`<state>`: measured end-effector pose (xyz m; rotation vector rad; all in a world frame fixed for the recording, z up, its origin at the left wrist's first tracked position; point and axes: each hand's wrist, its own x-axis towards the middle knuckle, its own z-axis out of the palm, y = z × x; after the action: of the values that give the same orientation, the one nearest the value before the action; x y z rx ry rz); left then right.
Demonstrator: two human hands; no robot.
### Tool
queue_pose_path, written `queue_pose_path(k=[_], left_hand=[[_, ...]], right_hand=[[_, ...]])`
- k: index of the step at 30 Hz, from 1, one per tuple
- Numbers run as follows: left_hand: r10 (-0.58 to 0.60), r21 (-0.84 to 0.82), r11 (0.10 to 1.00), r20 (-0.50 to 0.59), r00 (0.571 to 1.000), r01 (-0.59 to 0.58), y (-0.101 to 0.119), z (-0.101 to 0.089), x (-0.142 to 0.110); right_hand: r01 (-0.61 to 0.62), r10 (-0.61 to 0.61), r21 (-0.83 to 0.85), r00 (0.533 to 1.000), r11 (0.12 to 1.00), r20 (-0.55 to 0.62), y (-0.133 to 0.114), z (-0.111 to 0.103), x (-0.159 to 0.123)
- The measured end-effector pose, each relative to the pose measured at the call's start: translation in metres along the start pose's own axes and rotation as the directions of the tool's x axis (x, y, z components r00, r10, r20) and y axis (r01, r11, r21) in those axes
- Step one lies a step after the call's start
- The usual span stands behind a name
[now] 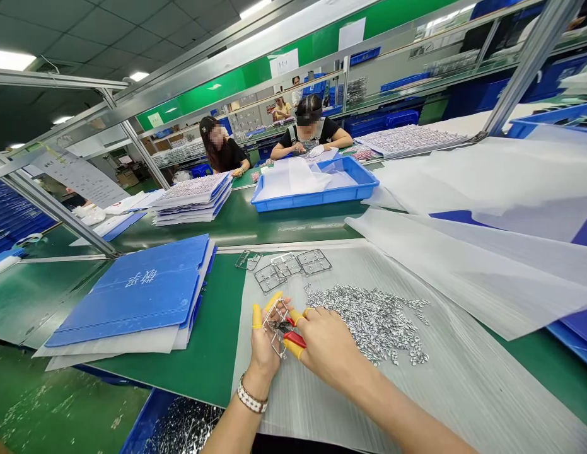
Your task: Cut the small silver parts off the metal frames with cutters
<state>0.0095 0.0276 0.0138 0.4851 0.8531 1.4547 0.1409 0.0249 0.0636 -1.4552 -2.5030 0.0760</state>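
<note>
Both forearms enter from the lower edge, which also crops one blue bin [140, 422] of metal scrap. The left hand [265, 347], palm up, grips one silvery frame [273, 310]; the right hand [325, 337], knuckles up, is clamped on one pair of red-handled nippers [294, 340] against it, tips hard to make out. Beyond, on the desk [229, 321], lie one heap of small parts [373, 315], too many to count, and seemingly four flat frames [287, 265]. Farther off, white sheets [297, 178] partly hide one blue tray's [316, 199] inside.
</note>
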Motion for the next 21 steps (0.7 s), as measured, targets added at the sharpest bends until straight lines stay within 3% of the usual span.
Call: queue_pose_path(k=[10,15,21], left_hand=[[0.087,0.092,0.992,-0.018,0.996,-0.085,-0.006,-0.009,0.003],[0.07,0.059,0.996,-0.012,0.997,-0.069,-0.006,-0.008,0.001],[0.036,-0.017,0.999,0.02,0.999,-0.036,0.008,0.005,-0.005]], right_hand=[[0.008,-0.007,-0.015,0.997,1.0,0.075,-0.005,-0.008,0.003],[0.014,-0.012,-0.013,0.989,1.0,0.145,-0.004,-0.015,0.002],[-0.049,0.054,-0.057,0.996,0.997,0.074,0.008,-0.022,0.001]])
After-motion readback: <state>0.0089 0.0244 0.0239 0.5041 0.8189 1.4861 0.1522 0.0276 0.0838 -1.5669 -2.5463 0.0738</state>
